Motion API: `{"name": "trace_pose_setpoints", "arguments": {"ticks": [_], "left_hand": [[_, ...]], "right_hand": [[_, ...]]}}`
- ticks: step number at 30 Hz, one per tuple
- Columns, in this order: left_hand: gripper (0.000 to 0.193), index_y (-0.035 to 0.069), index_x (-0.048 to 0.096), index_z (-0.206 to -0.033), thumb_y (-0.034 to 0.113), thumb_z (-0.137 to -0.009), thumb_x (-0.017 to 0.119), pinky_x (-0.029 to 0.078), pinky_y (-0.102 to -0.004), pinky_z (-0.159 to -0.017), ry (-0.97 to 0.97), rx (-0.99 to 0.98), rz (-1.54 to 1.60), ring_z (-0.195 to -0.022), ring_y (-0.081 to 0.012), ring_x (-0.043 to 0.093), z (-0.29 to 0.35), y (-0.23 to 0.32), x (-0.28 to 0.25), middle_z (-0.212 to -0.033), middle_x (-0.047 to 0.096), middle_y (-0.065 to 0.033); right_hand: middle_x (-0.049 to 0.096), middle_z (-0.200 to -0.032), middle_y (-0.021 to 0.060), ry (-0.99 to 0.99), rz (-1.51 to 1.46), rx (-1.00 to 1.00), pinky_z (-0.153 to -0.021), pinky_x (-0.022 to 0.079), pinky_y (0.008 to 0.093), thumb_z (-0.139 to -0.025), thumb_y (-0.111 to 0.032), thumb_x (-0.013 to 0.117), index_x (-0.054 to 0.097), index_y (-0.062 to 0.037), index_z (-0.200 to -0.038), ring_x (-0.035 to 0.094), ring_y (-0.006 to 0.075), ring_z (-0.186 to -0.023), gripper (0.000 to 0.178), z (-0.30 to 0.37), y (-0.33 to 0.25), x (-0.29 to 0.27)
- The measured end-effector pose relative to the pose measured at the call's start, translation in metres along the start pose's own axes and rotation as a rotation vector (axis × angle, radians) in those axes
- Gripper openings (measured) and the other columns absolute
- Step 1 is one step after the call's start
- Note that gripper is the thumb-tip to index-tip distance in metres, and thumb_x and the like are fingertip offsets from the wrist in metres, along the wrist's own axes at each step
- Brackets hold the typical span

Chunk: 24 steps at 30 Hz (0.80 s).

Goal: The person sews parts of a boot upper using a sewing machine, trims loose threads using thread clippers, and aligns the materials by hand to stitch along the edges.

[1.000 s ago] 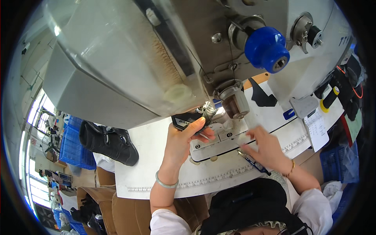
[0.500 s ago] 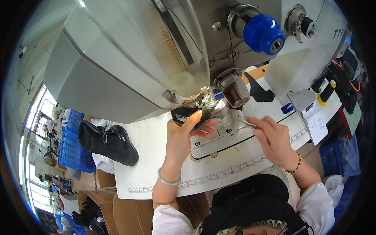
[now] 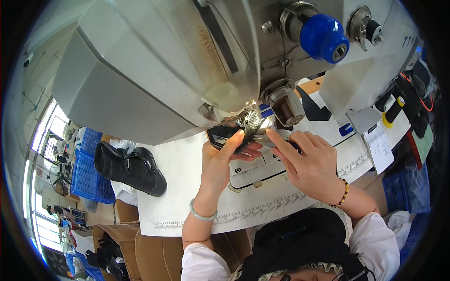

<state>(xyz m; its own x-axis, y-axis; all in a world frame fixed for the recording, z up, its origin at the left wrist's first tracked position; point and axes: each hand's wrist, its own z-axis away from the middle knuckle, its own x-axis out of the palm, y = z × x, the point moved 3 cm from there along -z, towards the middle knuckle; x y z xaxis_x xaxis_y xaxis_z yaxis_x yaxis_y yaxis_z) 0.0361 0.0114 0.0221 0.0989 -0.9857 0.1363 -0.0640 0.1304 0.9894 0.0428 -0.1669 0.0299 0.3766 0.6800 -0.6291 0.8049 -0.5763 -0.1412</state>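
Note:
A black shoe part [image 3: 223, 135] with pale lettering sits beneath the needle area of a large grey sewing machine [image 3: 140, 79]. My left hand [image 3: 218, 161] is closed on it, thumb on top and fingers beneath. In my right hand [image 3: 311, 166] is a slim tool [image 3: 296, 146] with a dark handle and a thin metal tip; whether it is tweezers or snips I cannot tell. That tip reaches the right edge of the shoe part, beside the shiny presser foot [image 3: 253, 121]. The fingers partly cover both the tool and the part.
A black boot [image 3: 130, 168] lies left on the white table [image 3: 173, 206], which has a ruler strip along its front. Blue crates [image 3: 89, 168] and a cardboard box [image 3: 117, 234] stand left. To the right are a thread spool [image 3: 393, 112] and a written paper [image 3: 378, 147].
My right hand has moved left with the slim tool, bringing its tip to the shoe part. My left hand stays on the part. The view has shifted slightly.

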Motion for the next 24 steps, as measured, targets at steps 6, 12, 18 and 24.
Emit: {"name": "trace_pose_setpoints", "arguments": {"ticks": [6,12,18,24], "left_hand": [[0.028,-0.005,0.059,-0.097,0.021,-0.088,0.053,0.052,-0.0268,-0.057,-0.02,0.012,-0.058,-0.066,-0.0208,0.065,0.0,0.003,0.002,-0.079,0.065,-0.0154],[0.026,-0.006,0.059,-0.096,0.018,-0.088,0.053,0.053,-0.0268,-0.057,-0.042,0.015,-0.104,-0.067,-0.022,0.066,0.001,0.003,0.001,-0.08,0.065,-0.016],[0.023,-0.004,0.061,-0.09,0.017,-0.089,0.054,0.051,-0.0251,-0.058,-0.027,0.095,-0.161,-0.065,-0.0177,0.064,0.001,0.004,0.003,-0.073,0.065,-0.0121],[0.021,-0.005,0.061,-0.087,0.016,-0.089,0.054,0.051,-0.0247,-0.059,-0.048,0.105,-0.274,-0.065,-0.0151,0.063,0.0,0.006,0.001,-0.071,0.065,-0.0101]], "right_hand": [[0.048,-0.08,0.0063,-0.04,0.128,-0.012,-0.051,0.041,0.0261,-0.06,-0.004,0.06,0.056,-0.0023,-0.113,0.049,0.0169,-0.064,0.053,0.001,-0.013,0.005],[0.048,-0.082,0.0078,-0.024,0.164,0.015,-0.053,0.042,0.0269,-0.065,-0.006,0.058,0.054,0.001,-0.114,0.049,0.0179,-0.065,0.05,0.002,-0.022,0.012],[0.047,-0.076,0.0054,0.019,0.074,0.046,-0.051,0.042,0.0265,-0.076,-0.014,0.062,0.056,-0.0011,-0.11,0.05,0.0165,-0.062,0.037,0.001,-0.017,0.01],[0.045,-0.071,0.0035,0.033,-0.014,0.06,-0.048,0.04,0.0265,-0.076,-0.014,0.064,0.058,-0.0017,-0.107,0.048,0.0155,-0.059,0.034,-0.002,-0.01,0.009]]}}
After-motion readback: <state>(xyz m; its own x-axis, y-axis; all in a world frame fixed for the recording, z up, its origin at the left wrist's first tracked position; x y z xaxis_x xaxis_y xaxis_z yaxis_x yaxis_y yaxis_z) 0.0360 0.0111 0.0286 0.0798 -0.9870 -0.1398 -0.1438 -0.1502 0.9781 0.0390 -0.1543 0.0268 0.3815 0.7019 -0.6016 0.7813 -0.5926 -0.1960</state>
